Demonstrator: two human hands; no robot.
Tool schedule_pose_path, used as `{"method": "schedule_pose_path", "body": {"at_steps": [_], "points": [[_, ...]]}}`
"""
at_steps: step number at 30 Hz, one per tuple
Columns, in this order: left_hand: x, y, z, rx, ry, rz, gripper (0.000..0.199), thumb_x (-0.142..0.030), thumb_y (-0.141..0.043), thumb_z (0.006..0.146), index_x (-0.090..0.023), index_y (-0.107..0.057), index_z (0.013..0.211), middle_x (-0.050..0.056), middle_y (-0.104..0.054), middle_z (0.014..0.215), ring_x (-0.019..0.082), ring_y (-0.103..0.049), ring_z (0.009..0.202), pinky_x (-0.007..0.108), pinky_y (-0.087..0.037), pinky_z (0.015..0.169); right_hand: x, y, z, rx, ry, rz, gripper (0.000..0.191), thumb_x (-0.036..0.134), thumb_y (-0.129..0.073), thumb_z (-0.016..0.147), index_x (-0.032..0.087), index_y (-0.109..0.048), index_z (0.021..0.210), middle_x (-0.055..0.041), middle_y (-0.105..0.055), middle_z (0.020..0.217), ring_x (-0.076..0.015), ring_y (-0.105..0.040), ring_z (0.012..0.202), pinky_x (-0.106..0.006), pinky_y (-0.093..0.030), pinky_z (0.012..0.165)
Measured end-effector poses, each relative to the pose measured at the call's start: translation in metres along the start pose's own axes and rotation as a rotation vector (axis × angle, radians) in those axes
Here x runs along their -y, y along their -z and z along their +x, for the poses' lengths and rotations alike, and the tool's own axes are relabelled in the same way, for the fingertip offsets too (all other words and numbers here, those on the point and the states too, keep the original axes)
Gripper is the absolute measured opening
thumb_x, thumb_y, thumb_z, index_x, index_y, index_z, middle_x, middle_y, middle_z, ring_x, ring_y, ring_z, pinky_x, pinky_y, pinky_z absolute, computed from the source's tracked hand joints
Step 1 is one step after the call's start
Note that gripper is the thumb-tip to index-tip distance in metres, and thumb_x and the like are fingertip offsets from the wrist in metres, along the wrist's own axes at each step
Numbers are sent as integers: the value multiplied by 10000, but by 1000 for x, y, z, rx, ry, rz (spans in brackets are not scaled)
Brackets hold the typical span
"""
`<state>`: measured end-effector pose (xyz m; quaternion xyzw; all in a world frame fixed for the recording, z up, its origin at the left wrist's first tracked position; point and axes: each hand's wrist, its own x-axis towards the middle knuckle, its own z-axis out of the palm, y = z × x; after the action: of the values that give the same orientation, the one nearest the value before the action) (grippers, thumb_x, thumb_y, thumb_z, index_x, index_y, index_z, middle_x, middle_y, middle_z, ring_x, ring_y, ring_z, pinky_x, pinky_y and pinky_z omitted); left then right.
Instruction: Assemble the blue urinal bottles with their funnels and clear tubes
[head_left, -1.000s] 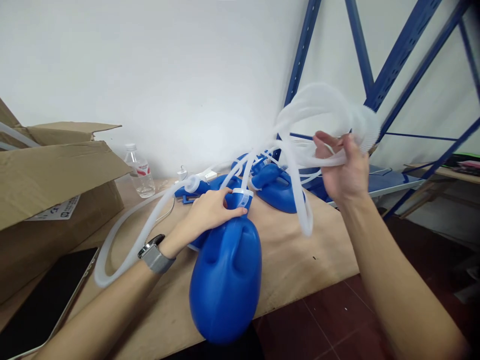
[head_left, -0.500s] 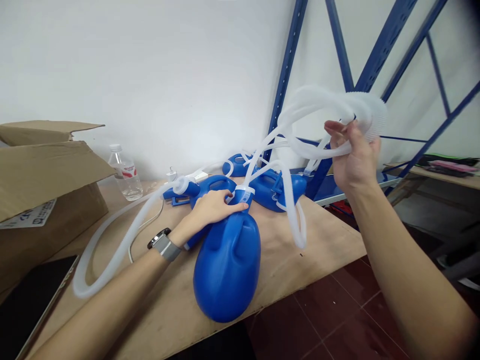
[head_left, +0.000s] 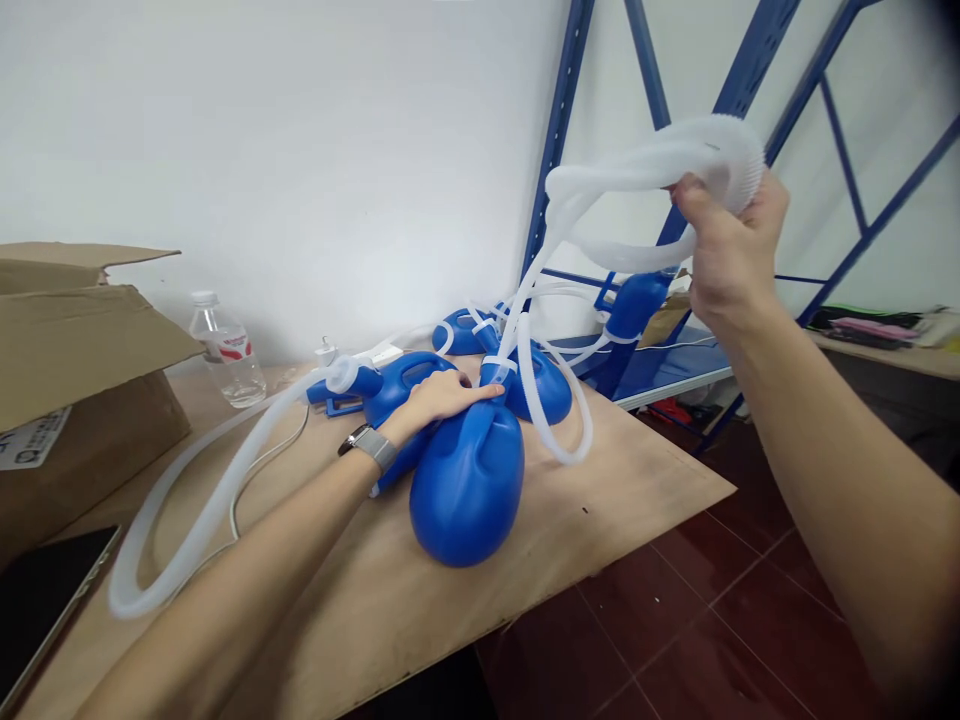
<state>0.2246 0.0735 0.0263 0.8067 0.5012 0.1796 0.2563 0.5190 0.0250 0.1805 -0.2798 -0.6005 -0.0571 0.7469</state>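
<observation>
A blue plastic bottle [head_left: 469, 490] with a moulded handle lies on the wooden table, its base towards me. My left hand [head_left: 442, 396] is closed around its neck, just below the white collar. From that neck a white corrugated hose [head_left: 600, 185] rises to the upper right in loops. My right hand [head_left: 735, 235] grips the looped coil in the air, thumb in front; some fingers are hidden behind it. Below the coil is a blue fitting [head_left: 636, 303] with a pale end; I cannot tell what supports it.
Other blue bottles [head_left: 401, 385] with hoses lie behind. At left are a cardboard box [head_left: 97, 430], a water bottle [head_left: 229, 350] and a dark flat panel [head_left: 52, 610]. A blue metal rack [head_left: 559, 130] stands at right. The table edge [head_left: 600, 575] drops to a tiled floor.
My right hand has lifted the hose coil higher and turned at the wrist. The bottle under my left hand sits farther from the front edge. The blue fitting now shows higher at right.
</observation>
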Motion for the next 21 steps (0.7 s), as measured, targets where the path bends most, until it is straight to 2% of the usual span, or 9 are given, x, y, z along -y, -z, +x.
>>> {"method": "schedule_pose_path", "body": {"at_steps": [2, 4, 7, 9, 12, 15, 17, 20, 21], "points": [[-2, -2, 6, 3, -24, -37, 821, -972, -574, 696, -208, -775, 916, 158, -793, 1112, 419, -720, 1079, 502, -541, 947, 7, -6, 5, 59, -8, -26, 127, 212, -798, 881, 230, -762, 1002, -18, -766, 989, -201, -656, 949, -417, -506, 1009], [-4, -4, 8, 1, -85, -97, 740, -889, -609, 761, -206, -779, 988, 137, -791, 1151, 383, -718, 1102, 464, -548, 965, 15, -14, 9, 112, 13, -53, 106, 196, -779, 907, 228, -760, 1006, -16, -755, 993, -200, -648, 950, -424, -505, 1017], [-8, -2, 2, 8, -219, -201, 587, -731, -586, 890, -234, -746, 1157, 65, -778, 1232, 288, -715, 1133, 366, -552, 983, 28, -26, 13, 148, 69, -61, 99, 187, -762, 928, 242, -757, 1010, -8, -752, 993, -200, -662, 962, -404, -528, 1006], [-11, 4, -8, 9, -276, -243, 566, -692, -538, 940, -219, -722, 1190, 61, -778, 1211, 263, -718, 1101, 347, -564, 949, 37, -33, 18, 128, 104, -25, 91, 207, -762, 940, 257, -743, 1015, -3, -759, 1015, -196, -686, 1011, -382, -536, 1034], [-14, 17, -27, -43, -287, -245, 575, -692, -513, 958, -174, -697, 1129, 93, -768, 1109, 283, -706, 1039, 398, -560, 926, 52, -44, 28, 53, 99, 71, 114, 204, -736, 971, 271, -676, 1042, 19, -758, 1071, -154, -728, 1057, -362, -506, 1127], [-13, 36, -53, -96, -299, -234, 535, -673, -511, 970, -172, -675, 1067, 88, -744, 1060, 285, -689, 1002, 424, -538, 932, 75, -56, 34, 57, 58, 162, 148, 213, -719, 971, 268, -629, 1074, 49, -760, 1072, -124, -759, 1074, -370, -461, 1162], [-9, 50, -72, -103, -323, -258, 524, -664, -509, 980, -179, -680, 1080, 76, -744, 1075, 276, -687, 1000, 411, -533, 934, 96, -67, 34, 96, 63, 183, 72, 254, -632, 975, 256, -660, 1041, 94, -775, 967, -124, -744, 1146, -373, -444, 1121], [1, 72, -100, -46, -302, -315, 540, -674, -543, 964, -177, -699, 1106, 65, -750, 1062, 271, -688, 988, 385, -538, 897, 133, -84, 24, 168, 18, 171, 247, 246, -483, 957, 212, -711, 872, 113, -785, 872, -149, -716, 1205, -337, -494, 1018], [6, 79, -109, -26, -281, -326, 545, -679, -565, 950, -174, -704, 1101, 61, -749, 1043, 267, -688, 970, 374, -542, 870, 145, -90, 19, 193, -16, 179, 211, 228, -541, 953, 204, -717, 839, 98, -793, 897, -164, -719, 1207, -291, -528, 1006]]}}
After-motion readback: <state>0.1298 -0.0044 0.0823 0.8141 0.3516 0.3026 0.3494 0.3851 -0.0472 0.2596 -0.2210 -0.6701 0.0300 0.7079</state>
